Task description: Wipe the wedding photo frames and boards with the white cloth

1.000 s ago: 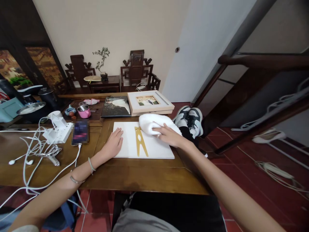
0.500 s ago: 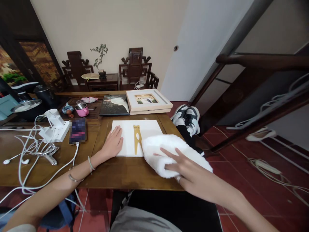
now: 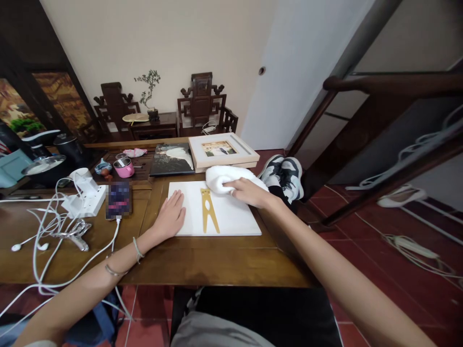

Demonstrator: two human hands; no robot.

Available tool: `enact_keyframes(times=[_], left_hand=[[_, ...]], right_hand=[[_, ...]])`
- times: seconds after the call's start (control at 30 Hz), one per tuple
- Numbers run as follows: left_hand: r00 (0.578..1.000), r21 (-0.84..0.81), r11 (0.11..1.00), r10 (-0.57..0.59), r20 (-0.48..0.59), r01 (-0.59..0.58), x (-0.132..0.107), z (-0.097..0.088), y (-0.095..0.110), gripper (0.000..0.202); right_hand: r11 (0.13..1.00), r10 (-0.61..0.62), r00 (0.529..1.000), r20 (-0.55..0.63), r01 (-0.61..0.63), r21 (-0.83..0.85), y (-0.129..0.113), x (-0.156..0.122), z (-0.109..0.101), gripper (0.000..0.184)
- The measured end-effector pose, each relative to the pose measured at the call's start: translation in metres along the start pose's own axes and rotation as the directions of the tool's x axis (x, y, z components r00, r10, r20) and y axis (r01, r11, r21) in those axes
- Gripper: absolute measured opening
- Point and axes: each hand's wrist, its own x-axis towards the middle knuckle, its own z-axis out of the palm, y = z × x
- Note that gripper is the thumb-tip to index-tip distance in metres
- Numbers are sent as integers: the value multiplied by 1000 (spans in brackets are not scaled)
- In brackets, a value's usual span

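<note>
right hand: clamped on the cloth, some fingers hidden
cloth: bunched at the fingertips, over the board's far right corner, hiding it
board: on the table, under both hands
left hand: flat on the board's left edge, fingers extended

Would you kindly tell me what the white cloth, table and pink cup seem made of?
White cloth: probably plush fabric, from its thick, fuzzy look.
Table: apparently varnished wood, brown with soft reflections.
Pink cup: perhaps metal-lined, its interior silvery; outer material unclear.
</note>
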Motion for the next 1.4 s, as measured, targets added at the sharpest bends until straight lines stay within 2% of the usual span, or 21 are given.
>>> enact_keyframes(times=[0.07, 0.17, 0.27, 0.33, 0.43, 0.57, 0.63, 0.7, 0.8, 0.87, 1.0, 1.1, 1.2, 1.33, 1.4], left_hand=[[1000, -8, 1000, 7, -12, -7, 0, 1, -1, 54], [1000, -21, 1000, 15, -27, -15, -1, 2, -1, 53], [1000, -22, 1000, 10, -18, -10, -1, 2, 0, 53], [1000, -21, 1000, 14, -23, -15, -1, 2, 0, 53], [999, -19, 999, 30, -40, -31, -1, 2, -1, 52], [999, -12, 999, 29, -28, -30, -1, 2, -2, 53], [1000, -11, 1000, 23, -11, -23, 0, 1, -2, 53], [1000, -14, 1000, 19, -6, -20, 0, 1, -2, 53], [999, -22, 999, 30, -32, -31, 0, 3, -3, 53], [998, -18, 999, 37, -48, -38, 0, 5, -4, 53], [998, -12, 999, 41, -49, -41, 0, 7, -4, 52], [998, -11, 999, 35, -50, -35, 0, 5, -3, 52], [999, -11, 999, 31, -41, -31, 0, 4, -2, 53], [997, -83, 996, 15, -71, -21, 3, 4, -6, 51], [995, -150, 989, -5, -98, -10, 4, 5, -9, 50]], right_hand=[[999, -42, 999, 23, 42, 0, -12, -25, 2, 49], [991, -124, 987, 98, 119, 53, -35, -80, 1, 46], [989, -116, 976, 185, 97, 111, -53, -129, -6, 43], [988, -106, 965, 238, 75, 137, -54, -143, -10, 43], [987, -71, 971, 227, 36, 155, -43, -125, -9, 47], [997, 4, 996, 87, -11, 79, -32, -50, 10, 54], [999, 22, 999, 33, -24, 48, -36, -14, 21, 57], [999, 30, 1000, -8, -30, 24, -46, 6, 30, 57], [998, -50, 998, -36, 48, -33, -68, 0, 37, 53], [990, -133, 991, -10, 132, -56, -84, -26, 38, 51], [971, -238, 964, 116, 240, -7, -111, -88, 31, 51], [962, -271, 946, 178, 271, 22, -118, -105, 24, 49], [970, -238, 956, 173, 243, -9, -110, -81, 20, 51], [980, -128, 985, 116, 144, -140, -95, -16, 22, 52], [973, -94, 993, 73, 107, -203, -94, 7, 27, 51]])
